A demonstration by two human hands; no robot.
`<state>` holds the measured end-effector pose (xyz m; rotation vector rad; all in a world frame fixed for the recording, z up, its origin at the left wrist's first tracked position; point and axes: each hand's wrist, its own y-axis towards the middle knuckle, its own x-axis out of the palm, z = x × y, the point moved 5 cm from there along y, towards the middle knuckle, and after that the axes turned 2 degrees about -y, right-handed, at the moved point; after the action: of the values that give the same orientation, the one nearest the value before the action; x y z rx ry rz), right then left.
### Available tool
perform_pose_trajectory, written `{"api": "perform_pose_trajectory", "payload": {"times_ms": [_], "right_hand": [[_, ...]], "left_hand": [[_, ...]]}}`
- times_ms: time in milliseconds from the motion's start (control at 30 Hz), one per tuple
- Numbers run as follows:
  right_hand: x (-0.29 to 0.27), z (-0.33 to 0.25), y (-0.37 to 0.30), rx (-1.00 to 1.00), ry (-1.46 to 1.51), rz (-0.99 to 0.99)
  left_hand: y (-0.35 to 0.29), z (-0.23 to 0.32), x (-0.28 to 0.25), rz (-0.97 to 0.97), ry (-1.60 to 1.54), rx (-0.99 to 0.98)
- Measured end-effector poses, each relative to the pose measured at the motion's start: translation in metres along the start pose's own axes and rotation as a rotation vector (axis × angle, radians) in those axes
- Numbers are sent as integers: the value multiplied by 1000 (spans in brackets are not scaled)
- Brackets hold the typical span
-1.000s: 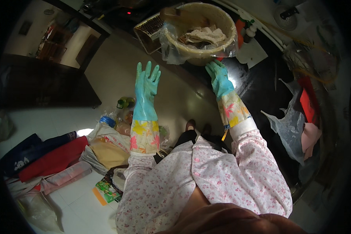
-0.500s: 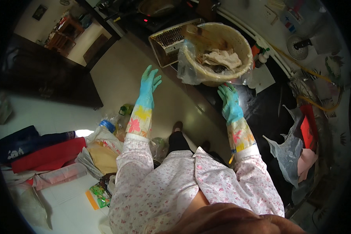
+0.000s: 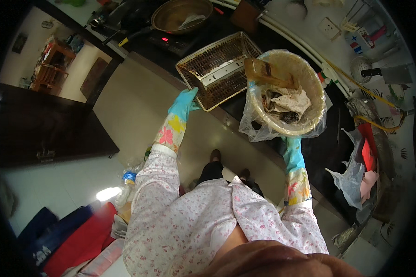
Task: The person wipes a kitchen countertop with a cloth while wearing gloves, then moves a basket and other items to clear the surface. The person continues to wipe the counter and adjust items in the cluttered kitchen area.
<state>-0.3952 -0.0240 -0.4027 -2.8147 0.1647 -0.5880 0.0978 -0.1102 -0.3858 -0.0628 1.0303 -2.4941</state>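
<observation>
My left hand (image 3: 184,104), in a blue rubber glove with a flowered cuff, grips the near left corner of a rectangular slotted metal rack (image 3: 223,76). The rack is tilted, its brown-stained inside facing me. At the near side of a cream bucket (image 3: 316,108), my right hand (image 3: 292,150) wears the matching glove; its fingers go under the bucket and its bag, mostly out of sight. A clear plastic bag (image 3: 254,122) lines the bucket and hangs over its rim. Inside lie a crumpled pale cloth (image 3: 293,102), dark scraps and a brown-stained flat piece (image 3: 259,71).
A pan (image 3: 182,16) sits on a black cooktop (image 3: 171,42) at the far side. White pipes (image 3: 289,37) run along the wall, where a cleaver (image 3: 395,74) hangs. A grey plastic bag (image 3: 349,173) lies right. Red cloth (image 3: 81,235) is lower left.
My left hand has reached from open air to the rack, which is now tilted up toward me. The bucket and my right hand have shifted right and nearer. The view has shifted too.
</observation>
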Motion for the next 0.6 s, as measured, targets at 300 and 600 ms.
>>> {"api": "perform_pose_trajectory", "payload": {"times_ms": [300, 600], "right_hand": [[4, -6, -8, -2, -9, 86], [-10, 0, -21, 18, 18, 135]], "left_hand": [[38, 19, 0, -15, 167, -71], [45, 22, -1, 114, 410, 1]]}}
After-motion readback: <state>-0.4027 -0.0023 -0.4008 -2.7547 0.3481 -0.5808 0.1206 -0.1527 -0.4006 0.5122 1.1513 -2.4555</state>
